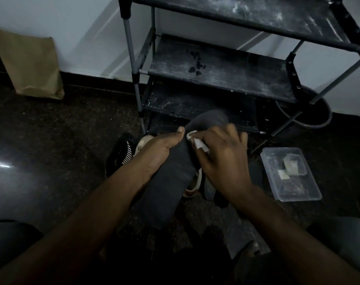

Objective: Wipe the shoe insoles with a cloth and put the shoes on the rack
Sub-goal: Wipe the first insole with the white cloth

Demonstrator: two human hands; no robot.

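A long dark grey insole [171,173] slants across the middle of the view, over the floor. My left hand [160,150] grips it from the left, thumb on its upper face. My right hand [220,155] pinches a small white cloth [197,141] and presses it on the insole near its far end. Under the insole lie a black shoe with white stripes [121,153] and a beige shoe [193,182], both partly hidden. The dusty black shoe rack [216,66] stands just beyond, its shelves bare.
A clear plastic box [290,173] with a few small white pieces sits on the floor at right. A brown paper bag [29,62] leans on the wall at left. A dark bucket [310,114] stands behind the rack's right leg. My knees frame the bottom corners.
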